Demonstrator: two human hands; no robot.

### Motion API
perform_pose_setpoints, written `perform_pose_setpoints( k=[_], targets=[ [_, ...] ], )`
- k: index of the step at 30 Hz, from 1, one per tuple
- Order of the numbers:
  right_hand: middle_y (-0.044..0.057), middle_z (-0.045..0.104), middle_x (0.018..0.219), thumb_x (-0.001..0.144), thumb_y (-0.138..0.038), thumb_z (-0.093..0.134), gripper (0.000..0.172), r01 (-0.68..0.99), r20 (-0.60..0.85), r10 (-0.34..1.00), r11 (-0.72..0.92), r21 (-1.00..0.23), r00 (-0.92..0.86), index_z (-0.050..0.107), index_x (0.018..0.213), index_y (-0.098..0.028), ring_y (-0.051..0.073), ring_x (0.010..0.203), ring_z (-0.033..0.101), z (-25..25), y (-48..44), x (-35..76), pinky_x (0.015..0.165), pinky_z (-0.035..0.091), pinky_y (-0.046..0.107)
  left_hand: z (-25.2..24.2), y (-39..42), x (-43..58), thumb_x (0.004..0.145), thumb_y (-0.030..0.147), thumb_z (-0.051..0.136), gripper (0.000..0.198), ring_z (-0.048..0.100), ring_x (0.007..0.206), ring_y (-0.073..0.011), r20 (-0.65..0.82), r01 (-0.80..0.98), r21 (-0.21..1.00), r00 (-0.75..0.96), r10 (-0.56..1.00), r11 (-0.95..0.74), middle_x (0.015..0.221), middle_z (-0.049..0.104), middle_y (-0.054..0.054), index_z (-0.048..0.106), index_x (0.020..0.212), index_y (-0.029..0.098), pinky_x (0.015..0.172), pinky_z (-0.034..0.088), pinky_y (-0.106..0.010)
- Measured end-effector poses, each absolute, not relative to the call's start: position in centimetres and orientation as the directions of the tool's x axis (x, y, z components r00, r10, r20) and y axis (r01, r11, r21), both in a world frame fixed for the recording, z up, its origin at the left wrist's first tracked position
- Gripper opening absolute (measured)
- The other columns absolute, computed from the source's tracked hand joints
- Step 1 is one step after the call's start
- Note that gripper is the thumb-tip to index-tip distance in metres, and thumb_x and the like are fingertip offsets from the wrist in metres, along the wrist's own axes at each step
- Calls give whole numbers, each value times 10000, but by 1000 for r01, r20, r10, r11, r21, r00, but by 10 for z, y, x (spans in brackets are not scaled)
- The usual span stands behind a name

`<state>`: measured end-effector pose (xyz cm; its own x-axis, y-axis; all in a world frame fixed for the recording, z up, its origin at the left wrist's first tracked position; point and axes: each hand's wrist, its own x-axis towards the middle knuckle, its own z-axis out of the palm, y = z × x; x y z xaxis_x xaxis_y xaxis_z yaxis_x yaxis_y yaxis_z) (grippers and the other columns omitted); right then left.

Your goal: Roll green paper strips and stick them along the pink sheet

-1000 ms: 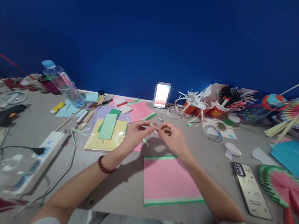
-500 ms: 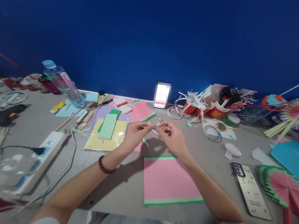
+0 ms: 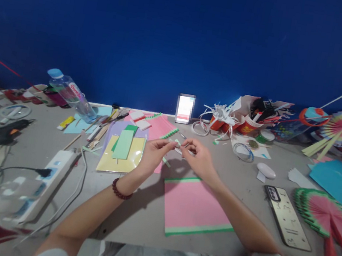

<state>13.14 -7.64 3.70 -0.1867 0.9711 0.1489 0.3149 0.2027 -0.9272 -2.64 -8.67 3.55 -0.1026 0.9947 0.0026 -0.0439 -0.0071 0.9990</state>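
My left hand (image 3: 156, 151) and my right hand (image 3: 198, 157) meet fingertip to fingertip over the middle of the table. Both are closed in a pinch around something small and pale between them, too small to name. Just below my right hand lies a pink paper sheet (image 3: 194, 207) with green strips along two edges. Beside my left hand, a light green paper strip (image 3: 124, 144) rests on a yellow pack (image 3: 133, 163). Beyond my hands lies a pink pleated paper (image 3: 161, 127) with green scalloped edges.
On the left are a power strip (image 3: 48, 186), a glue gun (image 3: 13, 131) and a leaning bottle (image 3: 74, 92). To the right lie a phone (image 3: 288, 218), a white mouse (image 3: 266, 170) and a pink-green paper fan (image 3: 323, 212). Red cups (image 3: 249, 126) stand at the back.
My fingertips have shifted very slightly while staying pinched together. Nothing else on the table has visibly moved.
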Motion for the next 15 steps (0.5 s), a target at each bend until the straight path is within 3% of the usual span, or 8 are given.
perform_pose_setpoints(
  k=[15],
  targets=[
    [-16, 609, 664, 819, -309, 549, 123, 360, 180, 961, 247, -900, -210, 618, 866, -218, 147, 626, 555, 34, -76, 133, 653, 423, 276, 37, -85, -28, 680, 423, 742, 257, 597, 653, -156, -33, -47, 998, -104, 994, 28, 677, 707, -54, 714, 610, 178, 612, 451, -258]
  ],
)
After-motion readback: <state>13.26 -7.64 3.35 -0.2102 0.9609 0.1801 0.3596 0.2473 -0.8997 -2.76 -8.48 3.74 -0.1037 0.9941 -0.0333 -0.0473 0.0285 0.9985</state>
